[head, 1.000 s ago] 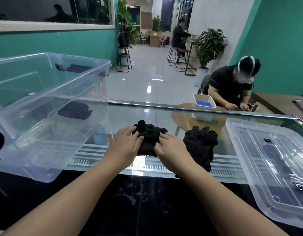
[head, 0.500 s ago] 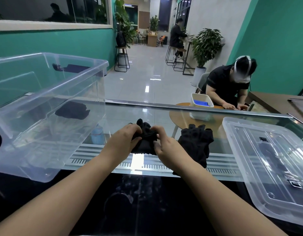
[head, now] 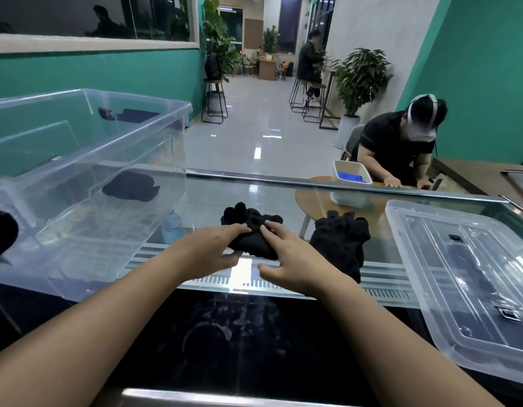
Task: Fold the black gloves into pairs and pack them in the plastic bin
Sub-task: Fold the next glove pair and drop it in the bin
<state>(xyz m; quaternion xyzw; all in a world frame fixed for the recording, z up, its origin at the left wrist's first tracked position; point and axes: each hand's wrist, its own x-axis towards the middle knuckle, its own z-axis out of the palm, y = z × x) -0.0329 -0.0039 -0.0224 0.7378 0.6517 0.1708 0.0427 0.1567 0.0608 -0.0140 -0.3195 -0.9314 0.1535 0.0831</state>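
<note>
A bundle of black gloves lies on the glass counter in front of me. My left hand grips its left side, thumb under the lower edge. My right hand presses its fingers onto the bundle's right side, thumb spread below. Just to the right lies a second heap of black gloves, untouched. The clear plastic bin stands at the left, with a folded black pair on its floor.
The bin's clear lid lies on the counter at the right. A black object shows at the far left edge. Beyond the glass, a person sits at a round table with a white tray.
My hands closed over the bundle and rolled it half a second ago. Now the fingers have loosened and the gloves' fingertips show above my hands again.
</note>
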